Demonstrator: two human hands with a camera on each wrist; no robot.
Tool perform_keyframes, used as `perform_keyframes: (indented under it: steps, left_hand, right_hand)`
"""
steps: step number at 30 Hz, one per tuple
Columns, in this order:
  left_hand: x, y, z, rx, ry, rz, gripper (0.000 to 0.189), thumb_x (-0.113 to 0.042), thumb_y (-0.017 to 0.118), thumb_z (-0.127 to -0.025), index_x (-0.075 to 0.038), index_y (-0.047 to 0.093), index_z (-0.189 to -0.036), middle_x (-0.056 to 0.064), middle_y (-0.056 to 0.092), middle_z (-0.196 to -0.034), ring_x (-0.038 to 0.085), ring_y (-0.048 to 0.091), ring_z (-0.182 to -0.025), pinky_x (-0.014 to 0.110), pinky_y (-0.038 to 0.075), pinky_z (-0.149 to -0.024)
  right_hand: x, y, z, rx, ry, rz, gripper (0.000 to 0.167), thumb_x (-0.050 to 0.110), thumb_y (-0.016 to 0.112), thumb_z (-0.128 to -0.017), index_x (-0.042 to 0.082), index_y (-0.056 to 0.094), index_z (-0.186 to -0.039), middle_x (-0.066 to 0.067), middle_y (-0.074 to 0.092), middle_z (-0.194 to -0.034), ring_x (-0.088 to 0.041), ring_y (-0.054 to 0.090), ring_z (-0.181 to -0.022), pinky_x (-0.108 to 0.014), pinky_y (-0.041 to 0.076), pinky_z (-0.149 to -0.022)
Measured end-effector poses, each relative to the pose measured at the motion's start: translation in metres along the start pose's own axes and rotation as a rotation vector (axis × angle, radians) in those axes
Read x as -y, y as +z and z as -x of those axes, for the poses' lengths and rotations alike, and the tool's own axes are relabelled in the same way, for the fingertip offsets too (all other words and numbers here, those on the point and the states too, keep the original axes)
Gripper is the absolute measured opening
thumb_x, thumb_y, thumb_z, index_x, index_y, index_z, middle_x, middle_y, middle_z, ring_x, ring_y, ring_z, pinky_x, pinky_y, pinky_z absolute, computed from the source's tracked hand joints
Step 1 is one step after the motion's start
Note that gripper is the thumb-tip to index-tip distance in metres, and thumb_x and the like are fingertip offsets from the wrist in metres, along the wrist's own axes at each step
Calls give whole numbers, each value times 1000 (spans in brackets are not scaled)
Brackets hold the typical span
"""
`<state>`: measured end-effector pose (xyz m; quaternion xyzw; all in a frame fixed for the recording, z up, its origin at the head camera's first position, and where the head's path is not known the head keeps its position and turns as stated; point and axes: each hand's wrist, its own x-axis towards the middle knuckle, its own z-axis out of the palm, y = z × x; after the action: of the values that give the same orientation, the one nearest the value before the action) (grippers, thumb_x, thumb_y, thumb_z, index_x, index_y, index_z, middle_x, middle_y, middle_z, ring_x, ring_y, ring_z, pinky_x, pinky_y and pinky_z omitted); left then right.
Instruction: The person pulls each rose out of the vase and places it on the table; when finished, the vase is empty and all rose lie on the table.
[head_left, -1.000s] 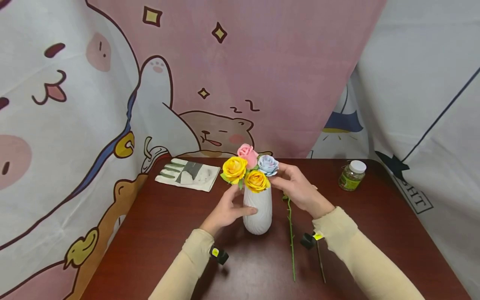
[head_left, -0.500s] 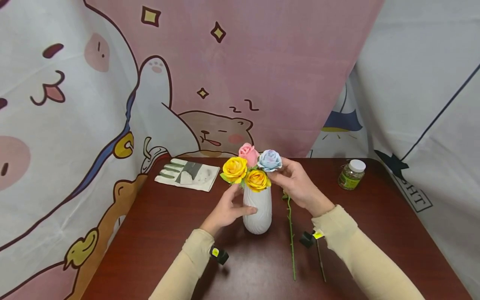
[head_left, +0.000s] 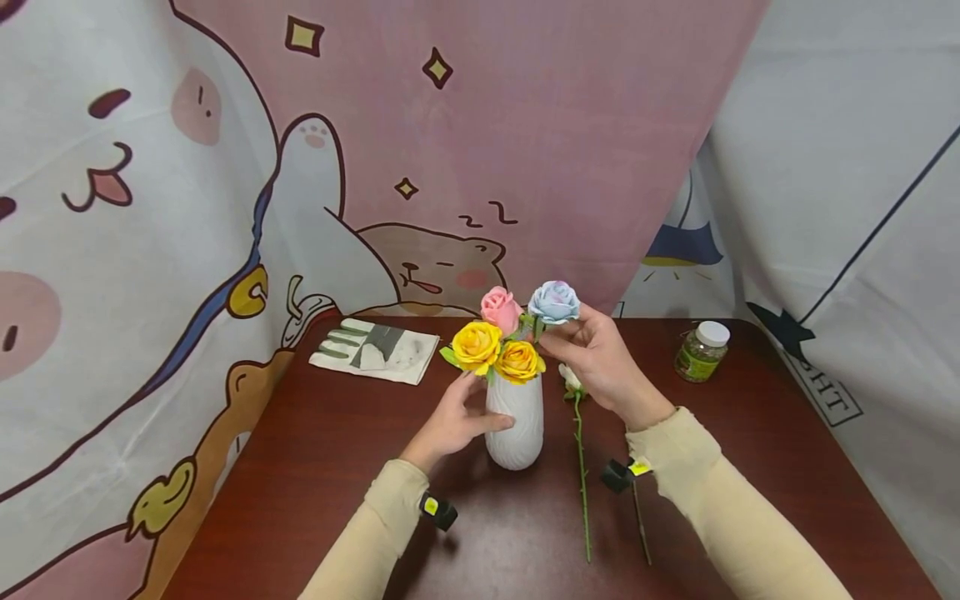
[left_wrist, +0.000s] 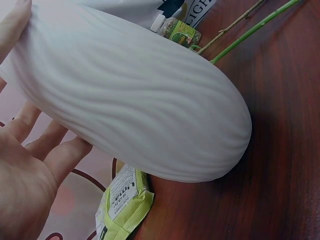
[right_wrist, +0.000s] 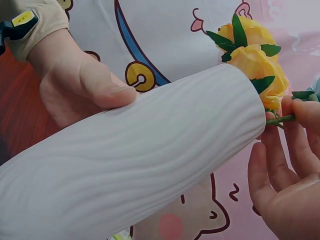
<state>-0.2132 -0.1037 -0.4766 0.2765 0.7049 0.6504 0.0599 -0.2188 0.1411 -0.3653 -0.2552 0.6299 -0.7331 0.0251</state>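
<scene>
My left hand [head_left: 453, 425] holds a white vase [head_left: 517, 433] with wavy ridges, thumb across its front and fingers round its far side. The vase stands upright on the table. Two yellow roses [head_left: 476, 347] and a pink rose [head_left: 501, 309] fill its mouth. Above the rim, at the right, sits a pale blue rose [head_left: 555, 302]. My right hand [head_left: 603, 367] pinches its green stem [right_wrist: 285, 119] between thumb and fingertips, close to the vase mouth in the right wrist view. The stem's lower end is hidden inside the vase.
A white rose [head_left: 570, 379] lies on the table [head_left: 300, 500] right of the vase, beside a brownish stem [head_left: 641, 525] partly hidden by my wrist. Work gloves [head_left: 408, 354] lie back left; a lidded jar [head_left: 702, 350] stands back right. Behind the vase is a green-white packet [left_wrist: 122, 205].
My right hand has raised the blue rose and shifted it slightly right, away from the other roses. More of the white rose shows now. My left hand stays on the vase.
</scene>
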Motion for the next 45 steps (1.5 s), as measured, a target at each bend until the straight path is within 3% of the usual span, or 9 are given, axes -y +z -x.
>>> perform_keyframes:
  steps: [6, 12, 18, 25, 29, 37, 45]
  left_hand:
    - [1, 0, 0, -3, -9, -4, 82, -11, 88, -87, -18, 46, -157, 9, 50, -152, 36, 51, -139, 59, 52, -106]
    - [1, 0, 0, -4, -2, 1, 83, -12, 88, -87, -18, 45, -158, 9, 51, -152, 37, 52, -139, 56, 53, -105]
    - [1, 0, 1, -8, 6, 2, 82, -13, 88, -87, -17, 45, -157, 11, 53, -151, 38, 52, -138, 56, 54, -105]
    - [1, 0, 2, -15, 11, 12, 84, -20, 89, -87, -18, 43, -157, 11, 52, -153, 37, 52, -139, 63, 50, -107]
    - [2, 0, 2, -15, 7, 17, 83, -21, 89, -87, -15, 45, -156, 13, 52, -152, 38, 52, -138, 66, 48, -107]
    - [-1, 1, 0, -21, -5, -5, 78, -13, 89, -86, -10, 48, -153, 14, 56, -149, 38, 54, -136, 57, 52, -107]
    - [2, 0, -1, -21, 5, 0, 80, -9, 88, -86, -11, 47, -155, 15, 54, -151, 40, 53, -137, 64, 50, -105]
  right_hand:
    - [1, -2, 0, 4, -14, 42, 44, -7, 64, -100, -2, 58, -143, -14, 71, -133, -18, 71, -116, -35, 59, -98]
    - [4, -5, 0, 24, -33, -22, 37, -4, 64, -101, 8, 65, -136, -9, 74, -125, -19, 74, -105, -38, 61, -94]
    - [7, -5, -1, 27, -14, -87, 36, -2, 58, -105, 8, 60, -139, -3, 73, -118, -18, 71, -98, -36, 63, -89]
    - [12, -3, -3, 21, -4, -67, 37, 0, 56, -107, 12, 56, -142, -4, 71, -112, -18, 69, -98, -37, 64, -85]
    - [16, -3, -4, 15, 4, -46, 40, 0, 57, -106, 13, 55, -144, -6, 70, -113, -18, 69, -99, -38, 64, -86]
    - [24, -4, -4, -1, -1, -20, 42, -6, 59, -102, 8, 56, -142, -6, 69, -114, -19, 70, -105, -37, 63, -88]
    - [25, -4, -6, 61, -96, -18, 51, -12, 60, -99, 11, 58, -145, -5, 71, -124, -19, 71, -109, -38, 64, -87]
